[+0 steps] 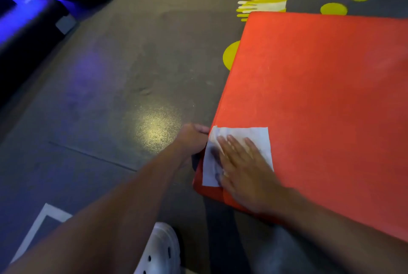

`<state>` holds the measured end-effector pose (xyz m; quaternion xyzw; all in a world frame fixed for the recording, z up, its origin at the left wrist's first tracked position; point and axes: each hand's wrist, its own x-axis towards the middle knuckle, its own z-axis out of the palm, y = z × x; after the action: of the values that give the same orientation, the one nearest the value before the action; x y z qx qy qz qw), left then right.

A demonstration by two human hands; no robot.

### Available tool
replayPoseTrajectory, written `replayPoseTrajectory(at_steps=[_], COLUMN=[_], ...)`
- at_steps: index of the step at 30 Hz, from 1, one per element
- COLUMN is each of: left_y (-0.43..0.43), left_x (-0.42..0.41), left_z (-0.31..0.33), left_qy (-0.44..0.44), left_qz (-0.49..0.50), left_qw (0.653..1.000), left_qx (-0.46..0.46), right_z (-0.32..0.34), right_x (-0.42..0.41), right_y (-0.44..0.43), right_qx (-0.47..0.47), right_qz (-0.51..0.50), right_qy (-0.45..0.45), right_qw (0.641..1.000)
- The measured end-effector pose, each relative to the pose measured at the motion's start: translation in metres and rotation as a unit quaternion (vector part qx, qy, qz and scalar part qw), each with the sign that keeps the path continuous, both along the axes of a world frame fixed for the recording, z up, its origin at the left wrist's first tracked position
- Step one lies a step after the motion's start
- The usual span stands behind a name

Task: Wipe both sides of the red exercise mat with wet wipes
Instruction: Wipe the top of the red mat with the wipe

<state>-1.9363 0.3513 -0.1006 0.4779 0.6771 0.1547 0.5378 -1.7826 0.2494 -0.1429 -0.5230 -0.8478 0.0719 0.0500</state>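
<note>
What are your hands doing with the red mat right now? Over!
Left hand grips edge of thick red exercise mat. Right hand flat, pressing white wet wipe on its near corner. Nothing blocks the wipe.

The red mat looks smooth and matt. The white wipe is thin, creased cloth; the dark floor is grainy, speckled and matt.

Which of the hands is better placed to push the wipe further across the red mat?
The right hand: it lies flat on the wipe, which rests on the mat. The left hand grips the mat's side edge, probably steadying it.
</note>
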Motion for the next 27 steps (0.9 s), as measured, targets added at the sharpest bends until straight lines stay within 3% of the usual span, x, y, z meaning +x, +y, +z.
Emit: replayPoseTrajectory(at_steps=[2, 4, 6, 11, 12, 16, 21, 23, 25, 27], left_y=[0.000, 0.003, 0.006, 0.011, 0.011, 0.013, 0.020, 0.022, 0.024, 0.029], left_x=[-0.002, 0.001, 0.004, 0.006, 0.007, 0.006, 0.007, 0.007, 0.009, 0.010], left_z=[0.000, -0.001, 0.001, 0.005, 0.005, 0.005, 0.006, 0.004, 0.005, 0.004], left_qy=[-0.010, 0.002, 0.014, 0.011, 0.006, 0.003, 0.023, 0.037, 0.046, 0.056], left_qz=[0.005, 0.010, 0.043, 0.068, 0.068, 0.075, 0.077, 0.064, 0.042, 0.026], left_qw=[1.000, 0.999, 0.998, 0.996, 0.995, 0.995, 0.994, 0.995, 0.995, 0.996], left_qx=[-0.019, -0.033, -0.042, -0.064, -0.068, -0.065, -0.068, -0.074, -0.080, -0.061], right_z=[0.001, 0.005, 0.006, 0.012, 0.010, 0.004, 0.008, 0.005, 0.004, 0.002], right_x=[0.027, 0.037, 0.011, -0.001, 0.007, 0.014, 0.018, 0.029, 0.029, 0.017], right_y=[0.013, 0.021, 0.006, -0.012, 0.002, 0.042, 0.027, 0.061, 0.082, 0.071], right_qx=[0.016, 0.015, 0.012, 0.014, 0.016, 0.007, 0.009, 0.033, 0.029, 0.018], right_qz=[0.010, -0.090, -0.114, 0.160, 0.156, -0.042, 0.184, 0.133, 0.016, 0.013], right_qy=[-0.022, -0.045, -0.018, 0.001, 0.003, -0.002, -0.017, -0.028, -0.029, -0.020], right_qw=[1.000, 0.995, 0.993, 0.987, 0.988, 0.999, 0.983, 0.990, 0.999, 1.000])
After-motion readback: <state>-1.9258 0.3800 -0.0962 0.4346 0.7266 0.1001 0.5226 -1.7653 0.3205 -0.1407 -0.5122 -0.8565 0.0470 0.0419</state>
